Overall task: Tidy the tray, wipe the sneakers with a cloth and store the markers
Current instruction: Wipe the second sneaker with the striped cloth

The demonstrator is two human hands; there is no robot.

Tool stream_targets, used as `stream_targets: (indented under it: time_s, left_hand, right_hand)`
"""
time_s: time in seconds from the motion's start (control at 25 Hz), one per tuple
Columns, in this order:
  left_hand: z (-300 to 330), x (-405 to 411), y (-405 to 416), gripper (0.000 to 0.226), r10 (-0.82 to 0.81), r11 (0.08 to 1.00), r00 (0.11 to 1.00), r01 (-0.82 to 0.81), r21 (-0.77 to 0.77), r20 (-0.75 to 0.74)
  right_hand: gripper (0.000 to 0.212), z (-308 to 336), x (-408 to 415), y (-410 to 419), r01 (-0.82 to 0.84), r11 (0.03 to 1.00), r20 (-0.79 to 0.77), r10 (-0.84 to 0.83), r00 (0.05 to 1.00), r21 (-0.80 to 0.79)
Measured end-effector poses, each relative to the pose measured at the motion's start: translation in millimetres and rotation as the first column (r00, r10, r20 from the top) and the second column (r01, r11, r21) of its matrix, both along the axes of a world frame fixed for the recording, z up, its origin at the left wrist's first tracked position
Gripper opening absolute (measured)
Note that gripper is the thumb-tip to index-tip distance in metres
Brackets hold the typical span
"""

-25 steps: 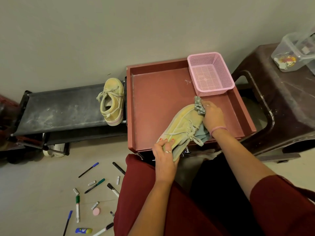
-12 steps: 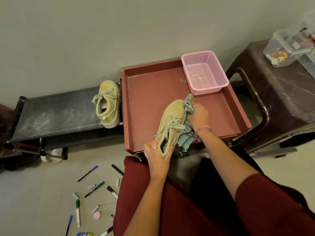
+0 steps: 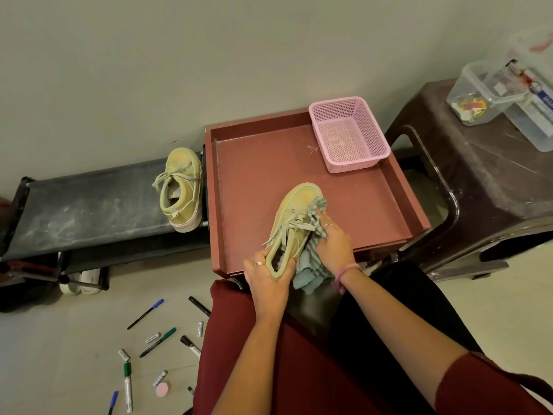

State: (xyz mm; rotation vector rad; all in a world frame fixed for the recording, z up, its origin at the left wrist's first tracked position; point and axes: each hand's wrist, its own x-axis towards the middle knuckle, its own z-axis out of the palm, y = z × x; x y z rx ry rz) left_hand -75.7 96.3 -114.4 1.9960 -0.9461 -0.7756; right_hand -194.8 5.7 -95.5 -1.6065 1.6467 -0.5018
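A yellow sneaker [image 3: 294,217] lies toe-away on the front part of the red tray [image 3: 257,169]. My left hand [image 3: 267,278] grips its heel at the tray's front edge. My right hand [image 3: 333,244] holds a grey-green cloth [image 3: 312,265] pressed against the sneaker's right side. The second yellow sneaker [image 3: 181,190] stands on a black shelf left of the tray. Several markers [image 3: 158,341] and pens lie scattered on the floor at lower left. An empty pink basket [image 3: 348,134] sits in the tray's far right corner.
The black low shelf [image 3: 86,205] runs left of the tray. A dark brown plastic stool [image 3: 484,181] stands to the right, carrying clear plastic containers [image 3: 481,94]. A small pink round object [image 3: 163,389] lies among the markers. White shoes [image 3: 80,283] sit under the shelf.
The sneaker has turned from lying on its side to upright with its opening up. My right hand with the cloth slid from the toe area down along the sneaker's right side.
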Motion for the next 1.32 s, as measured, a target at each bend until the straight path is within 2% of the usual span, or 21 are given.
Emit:
stream_targets:
  time_s: [0.12,0.24,0.32,0.4,0.52,0.6,0.72,0.92,1.16,1.24,1.32]
  left_hand:
    - [1,-1,-1,0.049,0.012,1.0,1.0,-0.012,-0.004,-0.013]
    - [2,-1,-1,0.049,0.017,1.0,1.0,-0.017,0.004,-0.021]
    - [1,0,0,0.049,0.013,1.0,1.0,-0.013,0.008,-0.025]
    - [0,1,0,0.047,0.017,1.0,0.999,-0.017,0.004,-0.031]
    - [-2,0,-3,0.048,0.042,0.999,0.998,-0.042,-0.01,-0.041]
    - [-2,-2,-4,0.048,0.068,0.998,0.996,-0.069,-0.01,-0.063]
    - [-3,-5,-6,0.048,0.109,0.994,0.991,-0.11,-0.011,-0.077]
    - [-6,-6,-8,0.047,0.14,0.99,0.988,-0.141,-0.011,-0.07]
    - [5,-8,-7,0.061,0.135,0.991,0.98,-0.136,0.005,-0.148]
    - [8,-7,-6,0.073,0.106,0.994,0.981,-0.104,0.019,-0.165]
    - [8,-9,-1,0.089,0.082,0.996,0.982,-0.074,0.052,-0.172]
  right_hand:
    - [0.06,11,-20,6,-0.078,0.996,0.029,0.077,0.997,0.035]
    - [0.054,14,-26,-36,0.061,0.998,-0.058,-0.062,0.996,-0.012]
    - [0.057,14,-17,-61,0.056,0.998,-0.073,-0.057,0.996,-0.017]
    - [0.067,12,-1,-66,-0.023,0.999,-0.087,0.025,0.996,0.026]
    - [0.072,9,11,-40,-0.023,0.996,-0.075,0.03,0.997,0.081]
    - [0.069,4,12,-10,-0.014,0.993,0.004,0.014,1.0,0.119]
    - [0.069,-8,9,30,-0.122,0.987,0.126,0.109,0.986,0.102]
    - [0.066,-12,-8,42,-0.259,0.958,0.171,0.236,0.957,0.126]
    - [0.062,-6,-40,34,-0.498,0.851,0.089,0.49,0.867,0.167]
    - [0.055,-1,-54,28,-0.433,0.884,0.081,0.425,0.902,0.175]
    - [0.042,0,-65,25,-0.204,0.963,0.146,0.179,0.973,0.177]
